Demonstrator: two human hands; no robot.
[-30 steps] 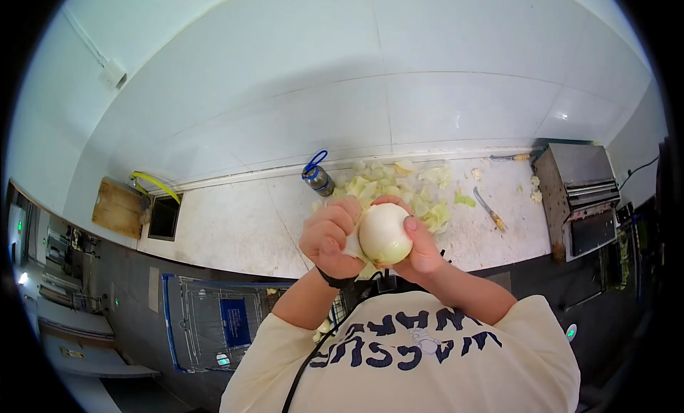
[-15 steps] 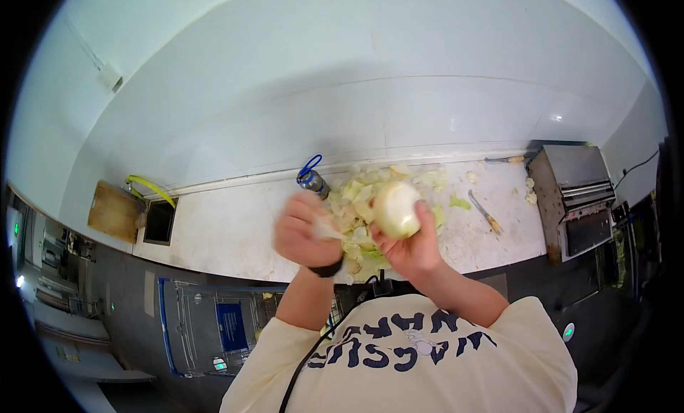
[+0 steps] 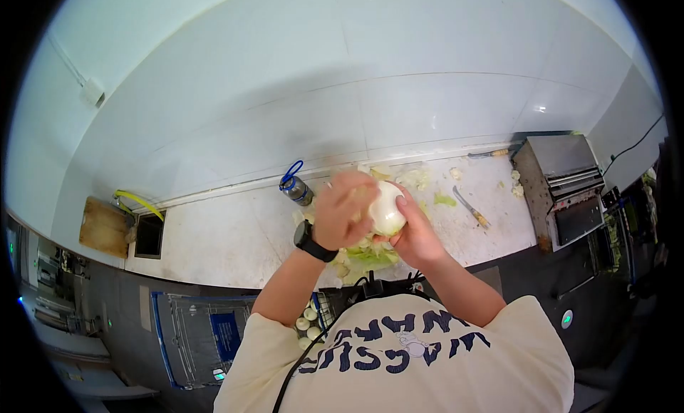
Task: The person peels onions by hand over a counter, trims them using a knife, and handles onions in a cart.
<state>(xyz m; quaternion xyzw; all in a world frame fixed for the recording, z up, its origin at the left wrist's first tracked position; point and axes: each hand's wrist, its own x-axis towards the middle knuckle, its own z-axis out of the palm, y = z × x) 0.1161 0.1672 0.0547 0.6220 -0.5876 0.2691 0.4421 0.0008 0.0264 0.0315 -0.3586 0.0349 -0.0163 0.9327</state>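
Observation:
A pale, round, smooth vegetable rests in my right hand, whose fingers and thumb wrap round its right side and underside. My left hand, smeared by motion and wearing a black watch, is at the vegetable's left side. Whether it pinches anything cannot be made out. Pale green leaves and peelings lie in a heap on the white counter beneath both hands.
A bottle with a blue loop stands left of the heap. To the right lie a curved knife and another knife, near a metal machine. A sink is far left. Round white vegetables sit below the counter.
My left hand has moved right, from beside the vegetable to its left side. The wispy white piece seen at its fingers earlier no longer shows. The whole view has shifted slightly.

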